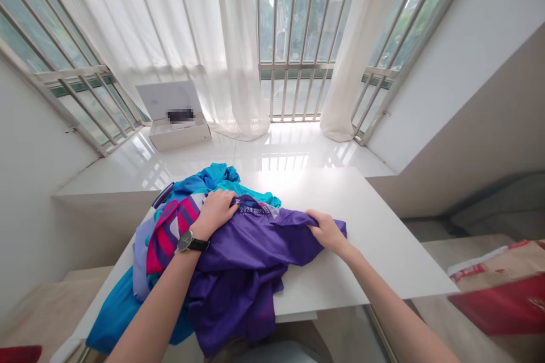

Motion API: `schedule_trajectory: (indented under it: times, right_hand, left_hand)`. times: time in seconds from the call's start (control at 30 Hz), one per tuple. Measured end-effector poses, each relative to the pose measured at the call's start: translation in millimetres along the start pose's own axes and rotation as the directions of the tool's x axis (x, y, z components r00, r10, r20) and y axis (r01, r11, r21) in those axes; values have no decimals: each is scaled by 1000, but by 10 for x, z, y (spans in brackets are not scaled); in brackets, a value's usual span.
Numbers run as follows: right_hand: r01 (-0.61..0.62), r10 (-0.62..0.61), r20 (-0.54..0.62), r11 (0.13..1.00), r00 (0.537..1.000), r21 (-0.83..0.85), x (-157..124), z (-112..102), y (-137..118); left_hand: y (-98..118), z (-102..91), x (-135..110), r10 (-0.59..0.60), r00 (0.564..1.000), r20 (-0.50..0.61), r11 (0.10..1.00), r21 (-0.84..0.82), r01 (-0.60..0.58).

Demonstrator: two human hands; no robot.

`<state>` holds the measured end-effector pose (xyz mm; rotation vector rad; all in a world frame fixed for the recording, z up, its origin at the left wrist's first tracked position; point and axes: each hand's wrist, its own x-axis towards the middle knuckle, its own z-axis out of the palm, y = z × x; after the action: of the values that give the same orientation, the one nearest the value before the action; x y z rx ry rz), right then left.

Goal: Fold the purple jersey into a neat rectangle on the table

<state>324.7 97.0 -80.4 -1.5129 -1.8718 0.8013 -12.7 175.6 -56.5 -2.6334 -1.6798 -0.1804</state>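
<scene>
A crumpled purple sports shirt (pixel 238 272) with a printed collar area lies on a white table (pixel 361 227). It sits on top of a heap of other garments, including a turquoise-blue shirt (pixel 208 181) and a pink-and-purple striped piece (pixel 168 238). My left hand (pixel 215 212), with a black wristwatch (pixel 191 241) on its wrist, presses on the heap where the purple collar meets the striped cloth. My right hand (pixel 327 231) grips the purple shirt's right edge, its fingers closed over the fabric.
Behind the table runs a glossy white window ledge (pixel 298 153), holding an open white box (pixel 179 125). Sheer curtains and barred windows stand beyond it. A brown-and-red paper bag (pixel 498 278) lies at the lower right, and a white wall rises at the left.
</scene>
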Motion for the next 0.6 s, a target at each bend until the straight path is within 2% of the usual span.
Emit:
schedule_trajectory:
  times: [0.13,0.27,0.33,0.43,0.6]
  right_hand:
    - [-37,55,-147,992,988,123,-15,-193,-69]
    - [-54,102,-255,980,962,189,-87,-502,-187]
    - [-50,116,-294,973,949,224,-134,-662,-281]
    - [-39,140,-343,957,929,287,-192,-871,-456]
    - [-9,156,-322,910,934,415,-329,-1181,-803]
  left_hand:
    - [-48,-55,-23,22,990,-136,967,-248,-55]
    - [-50,-221,-104,-53,987,-152,912,-411,-14]
    - [-9,-351,-185,-73,985,-155,902,-433,-1]
    - [83,-585,-350,-66,980,-189,858,-511,-41]
    - [223,-1087,-738,-127,951,-281,671,-731,-126]
